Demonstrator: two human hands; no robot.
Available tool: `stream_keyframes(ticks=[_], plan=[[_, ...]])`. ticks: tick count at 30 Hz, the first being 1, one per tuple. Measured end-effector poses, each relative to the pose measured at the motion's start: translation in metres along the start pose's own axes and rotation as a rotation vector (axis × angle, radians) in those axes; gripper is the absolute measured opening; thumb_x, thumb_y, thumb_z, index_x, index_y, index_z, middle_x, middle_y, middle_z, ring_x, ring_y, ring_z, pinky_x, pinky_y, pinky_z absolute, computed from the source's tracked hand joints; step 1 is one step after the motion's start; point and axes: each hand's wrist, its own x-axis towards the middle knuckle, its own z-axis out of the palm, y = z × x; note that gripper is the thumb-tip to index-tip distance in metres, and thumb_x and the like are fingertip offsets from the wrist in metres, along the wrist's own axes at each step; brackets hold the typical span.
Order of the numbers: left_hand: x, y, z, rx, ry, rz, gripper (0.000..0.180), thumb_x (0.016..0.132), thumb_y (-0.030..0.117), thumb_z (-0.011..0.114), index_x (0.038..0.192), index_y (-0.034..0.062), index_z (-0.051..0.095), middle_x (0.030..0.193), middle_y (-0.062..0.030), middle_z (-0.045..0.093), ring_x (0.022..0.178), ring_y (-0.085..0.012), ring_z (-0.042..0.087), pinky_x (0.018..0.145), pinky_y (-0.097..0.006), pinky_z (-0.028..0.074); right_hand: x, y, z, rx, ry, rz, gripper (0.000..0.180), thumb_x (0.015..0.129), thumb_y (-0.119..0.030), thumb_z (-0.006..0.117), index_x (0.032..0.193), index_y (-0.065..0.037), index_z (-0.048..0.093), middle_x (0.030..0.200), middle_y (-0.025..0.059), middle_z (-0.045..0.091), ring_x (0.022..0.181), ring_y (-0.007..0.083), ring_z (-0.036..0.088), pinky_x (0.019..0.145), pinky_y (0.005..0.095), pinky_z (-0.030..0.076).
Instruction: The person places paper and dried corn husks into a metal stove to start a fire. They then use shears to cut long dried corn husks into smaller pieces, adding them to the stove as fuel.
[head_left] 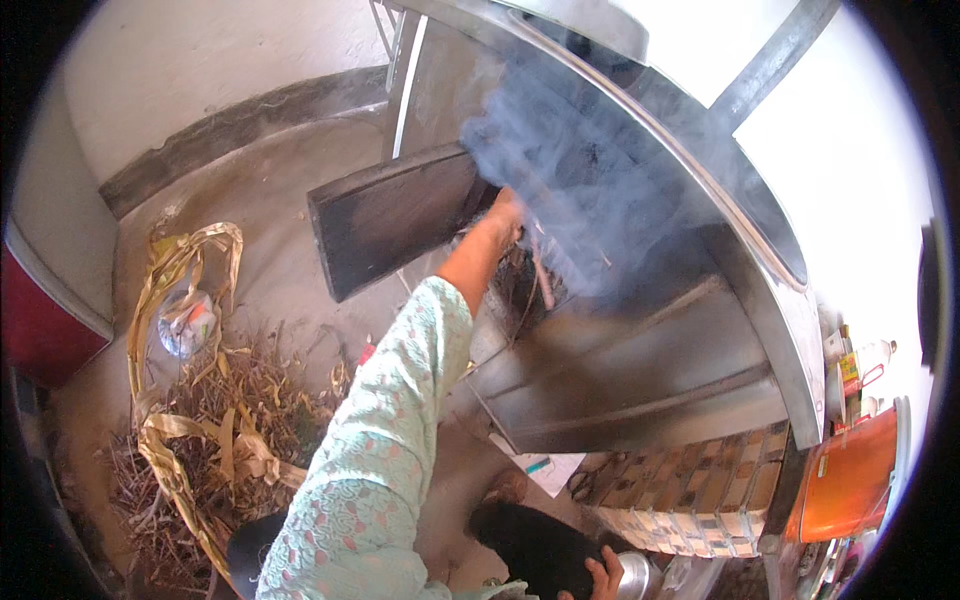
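My left arm, in a mint lace sleeve, reaches to the smoking opening of a metal stove (640, 370). My left hand (508, 212) is closed at the opening, beside the swung-out dark stove door (395, 220). Smoke and the hand itself hide what its fingers hold. Just below it, a stick (542, 270) and thin twigs (512, 290) show in the opening. At the lower edge, my right hand (603, 577) rests by my black trouser leg (535, 545), fingers apart, with a silver metal vessel (632, 577) next to it. The frame cuts off part of this hand.
Dry twigs and leaves (250, 400) are heaped on the floor at left, with long corn husks (165, 440) and a clear plastic bag (187, 322). A brick block (690, 490) and an orange container (850, 475) stand at right. A red-and-white cabinet (55, 310) is far left.
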Motion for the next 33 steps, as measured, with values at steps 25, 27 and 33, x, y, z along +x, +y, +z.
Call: stream_keyframes(ticks=[25,27,33], plan=[[-0.166,-0.063,-0.027,1.129,0.587,0.656,0.086,0.072,0.062,0.062,0.122,-0.0069,0.049,0.126,-0.0255,0.045,0.118,-0.0404,0.041,0.099,-0.046,0.037,-0.008,0.000,0.011,0.127,-0.027,0.066,0.063,0.079,-0.043,0.062,0.122,0.001,0.047,0.135,0.0273,0.034,0.122,0.0406,0.037,0.102,0.0470,0.029],[-0.159,-0.082,-0.024,1.014,0.480,0.484,0.097,0.074,0.066,0.058,0.131,-0.0092,0.038,0.135,-0.0299,0.035,0.130,-0.0456,0.027,0.108,-0.048,0.026,-0.007,0.002,0.012,0.104,-0.035,0.057,0.063,0.079,-0.043,0.062,0.122,0.001,0.047,0.135,0.0271,0.035,0.122,0.0404,0.037,0.102,0.0468,0.029],[-0.148,-0.095,0.021,0.944,0.449,0.534,0.083,0.079,0.043,0.065,0.135,-0.0071,0.031,0.140,-0.0302,0.029,0.135,-0.0454,0.018,0.112,-0.050,0.017,-0.001,-0.012,0.007,-0.001,-0.082,0.038,0.062,0.081,-0.032,0.060,0.132,-0.002,0.042,0.138,0.0261,0.033,0.125,0.0433,0.035,0.104,0.0493,0.029]])
